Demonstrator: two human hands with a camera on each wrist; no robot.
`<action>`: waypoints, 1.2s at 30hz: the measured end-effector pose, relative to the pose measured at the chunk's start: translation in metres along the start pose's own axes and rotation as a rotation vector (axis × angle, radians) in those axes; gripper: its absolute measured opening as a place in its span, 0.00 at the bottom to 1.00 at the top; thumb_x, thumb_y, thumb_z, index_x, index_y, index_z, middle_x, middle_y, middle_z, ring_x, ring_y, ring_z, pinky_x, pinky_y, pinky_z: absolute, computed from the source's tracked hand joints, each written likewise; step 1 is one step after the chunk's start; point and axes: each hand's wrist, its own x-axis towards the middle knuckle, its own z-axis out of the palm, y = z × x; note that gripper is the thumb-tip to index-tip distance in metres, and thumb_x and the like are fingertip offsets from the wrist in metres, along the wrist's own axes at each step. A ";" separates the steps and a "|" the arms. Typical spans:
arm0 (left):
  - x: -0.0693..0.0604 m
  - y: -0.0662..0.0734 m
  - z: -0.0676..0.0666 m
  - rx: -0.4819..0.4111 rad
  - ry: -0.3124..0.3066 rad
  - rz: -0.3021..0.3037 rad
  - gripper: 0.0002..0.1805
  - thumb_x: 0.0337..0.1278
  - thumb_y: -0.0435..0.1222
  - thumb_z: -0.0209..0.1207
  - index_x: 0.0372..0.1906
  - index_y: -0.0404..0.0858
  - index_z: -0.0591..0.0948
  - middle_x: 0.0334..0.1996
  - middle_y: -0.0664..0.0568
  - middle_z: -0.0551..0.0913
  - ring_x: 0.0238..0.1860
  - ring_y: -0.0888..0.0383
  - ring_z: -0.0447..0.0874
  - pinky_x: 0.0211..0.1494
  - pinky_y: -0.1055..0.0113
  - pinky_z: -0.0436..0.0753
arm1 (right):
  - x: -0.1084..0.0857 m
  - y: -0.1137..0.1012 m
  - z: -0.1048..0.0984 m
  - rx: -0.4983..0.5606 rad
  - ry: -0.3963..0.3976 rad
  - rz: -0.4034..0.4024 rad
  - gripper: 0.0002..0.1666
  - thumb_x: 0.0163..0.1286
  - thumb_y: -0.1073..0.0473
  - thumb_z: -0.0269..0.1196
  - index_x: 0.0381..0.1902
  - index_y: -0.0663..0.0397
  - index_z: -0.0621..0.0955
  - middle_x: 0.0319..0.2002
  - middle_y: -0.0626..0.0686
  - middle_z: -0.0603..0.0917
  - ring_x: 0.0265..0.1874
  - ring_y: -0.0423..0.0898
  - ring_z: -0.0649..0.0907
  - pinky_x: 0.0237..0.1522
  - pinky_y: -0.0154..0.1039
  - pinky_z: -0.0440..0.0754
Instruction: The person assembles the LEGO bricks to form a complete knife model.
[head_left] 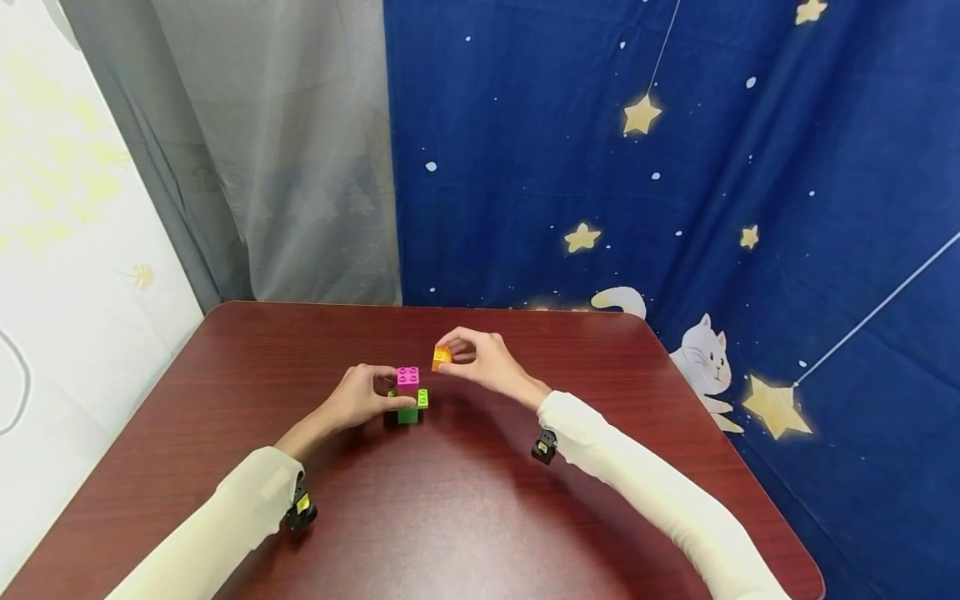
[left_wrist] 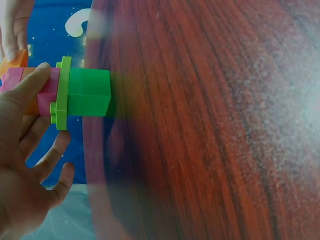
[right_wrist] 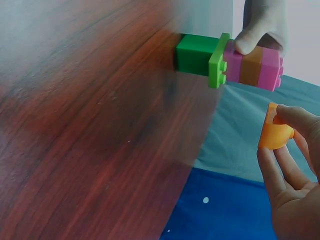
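A stack of toy building bricks stands upright on the table: a green brick at the bottom, a wider lime plate, then a pink brick, an orange brick and another pink brick on top. My left hand grips the stack's upper part, thumb on the near side. To its right, my right hand pinches a loose yellow-orange brick between thumb and fingers. This brick has a curved side and is held in the air, apart from the stack.
The dark red wooden table has rounded corners. Behind it hang a grey curtain and a blue curtain with stars and a white cat. A pale patterned cloth hangs at the left. Each wrist carries a small black camera.
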 end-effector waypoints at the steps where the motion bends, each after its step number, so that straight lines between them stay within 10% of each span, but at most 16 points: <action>1: 0.000 0.000 0.000 0.005 0.001 0.001 0.17 0.49 0.47 0.80 0.38 0.43 0.88 0.36 0.53 0.90 0.35 0.59 0.88 0.41 0.63 0.83 | 0.001 -0.001 0.001 0.005 -0.004 -0.001 0.20 0.61 0.63 0.78 0.51 0.53 0.85 0.42 0.50 0.90 0.45 0.44 0.89 0.50 0.40 0.86; 36: 0.001 -0.003 0.001 0.021 0.004 0.029 0.17 0.49 0.49 0.80 0.40 0.46 0.90 0.35 0.56 0.91 0.37 0.57 0.87 0.42 0.63 0.83 | 0.015 -0.026 0.029 0.039 -0.081 -0.012 0.24 0.65 0.63 0.75 0.59 0.57 0.86 0.46 0.53 0.91 0.45 0.40 0.89 0.51 0.44 0.86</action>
